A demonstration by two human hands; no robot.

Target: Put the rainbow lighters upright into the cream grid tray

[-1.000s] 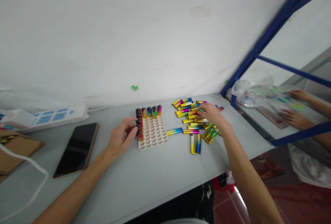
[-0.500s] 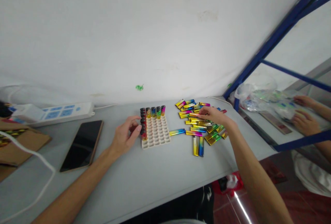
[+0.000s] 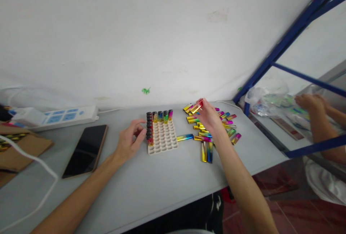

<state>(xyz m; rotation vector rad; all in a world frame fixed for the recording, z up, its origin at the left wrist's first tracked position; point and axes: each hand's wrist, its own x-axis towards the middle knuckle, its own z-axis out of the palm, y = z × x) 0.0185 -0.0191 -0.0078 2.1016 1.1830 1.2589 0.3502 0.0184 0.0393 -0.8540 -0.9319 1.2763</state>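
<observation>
Right hand: fingers pinching a slim gold-and-red metallic sleeve, held tilted above the far-left part of a loose heap of slim, shiny multicoloured sleeves on the grey desk.

Left hand: fingers curved, thumb and forefinger apart, at the left side of a pale rectangular tray with rows of oval holes; cannot tell whether they touch the column of black-topped red pieces standing there. Four more dark-topped coloured pieces stand upright along the tray's far edge. One gold-and-blue sleeve lies between tray and heap.
</observation>
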